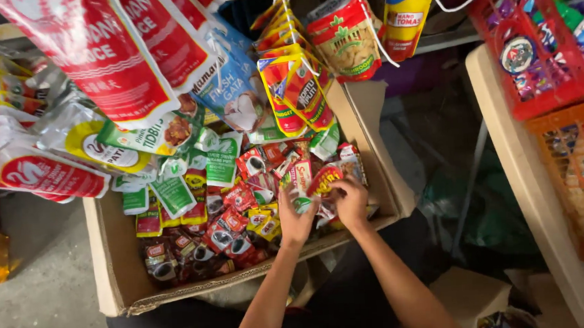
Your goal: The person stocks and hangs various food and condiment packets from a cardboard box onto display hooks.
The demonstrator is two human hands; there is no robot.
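Sachets (276, 185) are sorted in the cardboard box (112, 263) at frame centre. A red-and-yellow sachet (325, 179) is pinched by the right hand (350, 202); the left hand (295, 219) is curled onto neighbouring packets. Each packet is best lifted singly by its edge. Red-and-white bags (96, 54) are hung upper left; red basket (535, 48) upper right.
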